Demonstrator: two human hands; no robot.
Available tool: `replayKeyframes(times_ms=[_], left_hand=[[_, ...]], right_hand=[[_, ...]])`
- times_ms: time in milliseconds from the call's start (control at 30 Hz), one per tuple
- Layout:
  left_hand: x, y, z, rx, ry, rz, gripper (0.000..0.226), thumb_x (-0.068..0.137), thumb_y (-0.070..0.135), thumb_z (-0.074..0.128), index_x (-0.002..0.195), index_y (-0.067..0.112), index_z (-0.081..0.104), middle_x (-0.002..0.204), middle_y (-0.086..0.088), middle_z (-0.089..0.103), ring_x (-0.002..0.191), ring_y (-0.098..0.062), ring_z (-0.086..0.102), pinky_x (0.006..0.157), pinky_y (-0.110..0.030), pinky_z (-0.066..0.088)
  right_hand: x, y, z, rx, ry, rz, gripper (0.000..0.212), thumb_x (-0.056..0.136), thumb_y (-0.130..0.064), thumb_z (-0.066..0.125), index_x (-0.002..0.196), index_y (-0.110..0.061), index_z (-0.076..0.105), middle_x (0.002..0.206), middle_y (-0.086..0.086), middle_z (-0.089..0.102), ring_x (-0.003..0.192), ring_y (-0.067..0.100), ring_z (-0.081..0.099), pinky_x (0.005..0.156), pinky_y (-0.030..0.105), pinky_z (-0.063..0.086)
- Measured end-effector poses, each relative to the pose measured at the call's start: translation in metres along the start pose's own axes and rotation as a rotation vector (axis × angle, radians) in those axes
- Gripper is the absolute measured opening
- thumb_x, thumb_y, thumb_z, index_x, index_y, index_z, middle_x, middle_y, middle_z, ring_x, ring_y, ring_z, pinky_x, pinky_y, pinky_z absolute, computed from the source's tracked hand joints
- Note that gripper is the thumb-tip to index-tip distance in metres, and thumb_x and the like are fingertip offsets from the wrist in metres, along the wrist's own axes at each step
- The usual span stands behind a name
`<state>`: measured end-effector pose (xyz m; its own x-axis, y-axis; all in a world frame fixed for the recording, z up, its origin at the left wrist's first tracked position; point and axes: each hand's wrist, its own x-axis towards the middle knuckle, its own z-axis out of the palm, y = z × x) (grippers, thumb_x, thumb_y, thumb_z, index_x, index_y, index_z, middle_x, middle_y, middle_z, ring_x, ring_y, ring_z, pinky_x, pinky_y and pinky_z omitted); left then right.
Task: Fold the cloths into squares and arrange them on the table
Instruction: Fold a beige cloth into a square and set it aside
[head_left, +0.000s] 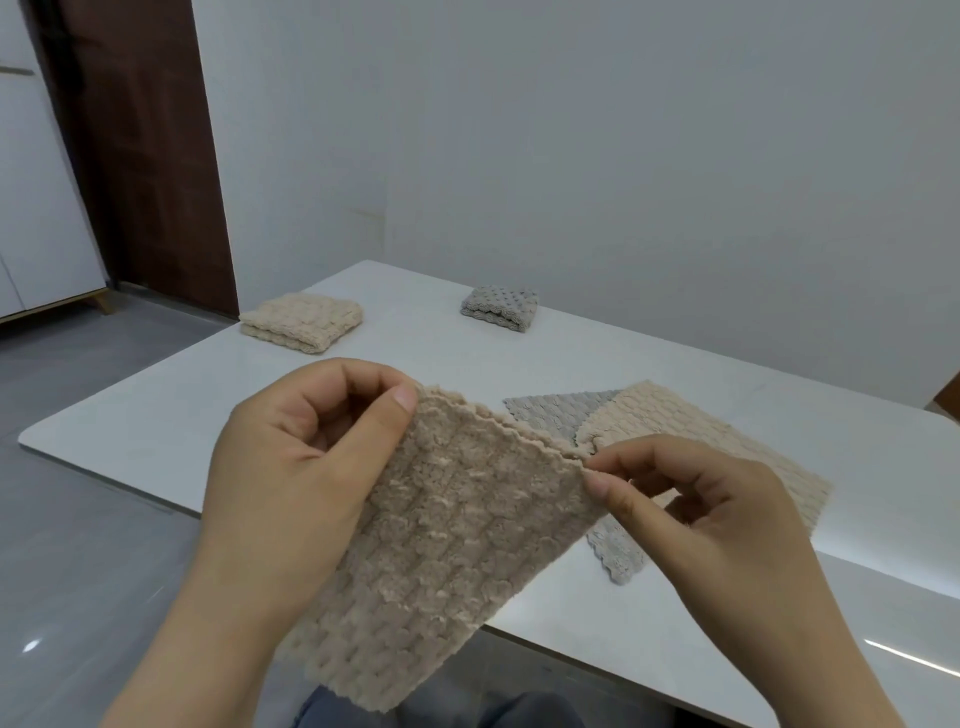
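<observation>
Your left hand (291, 457) and right hand (696, 514) pinch the top corners of the beige cloth (452, 545) — align edges squarely before creasing.

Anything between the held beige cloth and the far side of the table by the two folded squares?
Nothing visible. The left hand and right hand pinch the held beige cloth over the near edge; bare table runs to the folded beige square and folded grey square. The unfolded grey cloth and unfolded beige cloth lie off right.

my left hand (301, 452): fingers curled, pinches beige waffle-textured cloth (452, 545) top corner | my right hand (701, 519): pinches other corner
</observation>
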<state>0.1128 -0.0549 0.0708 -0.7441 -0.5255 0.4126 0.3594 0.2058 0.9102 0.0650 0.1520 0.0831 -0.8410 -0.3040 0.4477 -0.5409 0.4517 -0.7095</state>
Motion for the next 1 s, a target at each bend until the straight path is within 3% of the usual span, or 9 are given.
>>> replayKeyframes(times_ms=[233, 400, 500, 600, 767, 833, 900, 1000], left_hand=[[-0.001, 0.001, 0.004, -0.013, 0.008, 0.017, 0.011, 0.073, 0.033, 0.062, 0.078, 0.03, 0.072, 0.067, 0.012, 0.069, 0.062, 0.002, 0.059, 0.062, -0.014, 0.051], [-0.001, 0.004, 0.007, -0.034, 0.007, 0.032, 0.008, 0.072, 0.033, 0.073, 0.079, 0.029, 0.071, 0.068, 0.013, 0.069, 0.063, 0.002, 0.06, 0.061, -0.01, 0.049], [-0.001, 0.002, 0.008, -0.029, 0.011, 0.034, 0.009, 0.073, 0.032, 0.064, 0.079, 0.029, 0.071, 0.068, 0.014, 0.069, 0.063, 0.001, 0.06, 0.061, -0.01, 0.048], [-0.002, 0.002, 0.009, -0.012, 0.015, 0.035, 0.01, 0.074, 0.032, 0.062, 0.08, 0.03, 0.07, 0.069, 0.014, 0.069, 0.065, 0.001, 0.061, 0.063, -0.012, 0.05], [-0.004, 0.002, 0.011, 0.025, 0.022, 0.054, 0.004, 0.076, 0.031, 0.067, 0.076, 0.029, 0.071, 0.072, 0.016, 0.07, 0.067, 0.003, 0.061, 0.062, -0.006, 0.047], [-0.006, 0.003, 0.013, 0.027, 0.016, 0.053, 0.008, 0.079, 0.027, 0.073, 0.072, 0.028, 0.071, 0.071, 0.015, 0.07, 0.066, 0.003, 0.061, 0.061, -0.005, 0.045], [-0.008, 0.005, 0.016, 0.027, -0.021, 0.044, 0.008, 0.078, 0.029, 0.066, 0.071, 0.027, 0.07, 0.069, 0.015, 0.069, 0.065, 0.003, 0.061, 0.059, -0.004, 0.044], [-0.012, 0.004, 0.019, 0.038, -0.098, 0.028, 0.012, 0.081, 0.021, 0.066, 0.071, 0.025, 0.071, 0.071, 0.012, 0.07, 0.066, 0.0, 0.062, 0.058, -0.006, 0.045]], right_hand=[[-0.001, 0.011, 0.002, 0.053, 0.047, 0.057, 0.021, 0.074, -0.014, 0.077, 0.079, -0.034, 0.071, 0.077, -0.015, 0.071, 0.079, 0.003, 0.068, 0.063, 0.007, 0.048], [-0.001, 0.016, 0.002, 0.144, 0.1, 0.103, 0.021, 0.072, -0.015, 0.077, 0.085, -0.03, 0.07, 0.072, -0.005, 0.067, 0.07, 0.009, 0.067, 0.067, 0.017, 0.053], [-0.001, 0.014, 0.0, 0.189, 0.107, 0.138, 0.026, 0.07, -0.014, 0.079, 0.087, -0.031, 0.07, 0.073, -0.006, 0.064, 0.062, 0.011, 0.062, 0.062, 0.019, 0.052], [-0.002, 0.014, -0.001, 0.15, 0.087, 0.143, 0.023, 0.071, -0.012, 0.08, 0.083, -0.03, 0.073, 0.079, -0.009, 0.071, 0.067, 0.011, 0.065, 0.067, 0.024, 0.056], [-0.002, 0.013, -0.003, 0.058, 0.044, 0.137, 0.014, 0.071, -0.019, 0.08, 0.072, -0.032, 0.075, 0.07, -0.013, 0.072, 0.068, 0.005, 0.066, 0.062, 0.014, 0.05], [-0.003, 0.012, -0.003, 0.008, 0.046, 0.137, 0.012, 0.07, -0.029, 0.079, 0.078, -0.037, 0.073, 0.08, -0.021, 0.071, 0.078, 0.0, 0.064, 0.067, 0.013, 0.046], [-0.003, 0.009, -0.003, -0.032, 0.026, 0.12, 0.022, 0.069, -0.043, 0.075, 0.09, -0.041, 0.07, 0.098, -0.028, 0.067, 0.094, -0.005, 0.061, 0.079, 0.015, 0.044], [0.0, -0.002, 0.0, -0.039, -0.027, 0.07, 0.028, 0.071, -0.048, 0.071, 0.099, -0.045, 0.067, 0.109, -0.037, 0.061, 0.108, -0.017, 0.052, 0.089, 0.014, 0.039]])
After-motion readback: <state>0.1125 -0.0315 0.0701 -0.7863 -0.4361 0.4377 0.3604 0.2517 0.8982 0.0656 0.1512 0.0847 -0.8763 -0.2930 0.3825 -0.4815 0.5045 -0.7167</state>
